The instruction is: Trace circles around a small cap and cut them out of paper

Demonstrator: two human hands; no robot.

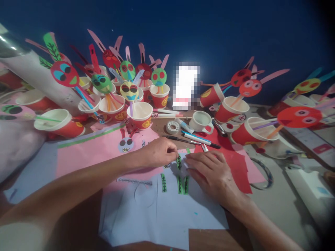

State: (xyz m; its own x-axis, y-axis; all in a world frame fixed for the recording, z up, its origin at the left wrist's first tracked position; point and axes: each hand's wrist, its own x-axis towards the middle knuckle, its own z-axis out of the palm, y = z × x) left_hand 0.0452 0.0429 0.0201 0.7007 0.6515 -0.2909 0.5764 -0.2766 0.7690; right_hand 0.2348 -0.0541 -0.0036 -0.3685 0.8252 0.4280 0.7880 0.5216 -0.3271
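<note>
When reaching across, watch for dragging or creasing of the loose green strips (163, 183) lying low on the white paper (125, 216), over the brown tabletop (209, 240); apparently not fixed down, so easily skewed. A little farther, see another green strip (179, 162), higher up the same sheet, between left hand (158, 151) and right hand (213, 170). For the left: fingers curled in beside the strip's upper end; cannot tell whether gripping it. For the right: palm down, fingers stretched out toward the strip; cannot tell whether pressing or pinching anything underneath. Judge tearing or twisting a real risk for such a narrow piece, if tugged from both sides. Beyond, beware of the slim black pen (178, 139) and the blue-and-white marker (200, 139), liable to roll in among the fingers if knocked; likewise the white mug (201, 122), prone to tipping if struck. Farther back, mind the red-and-white cup (140, 116) carrying a yellow face (129, 91) on a straw: by the look of it top-heavy, hence likely to topple if jolted.
</note>
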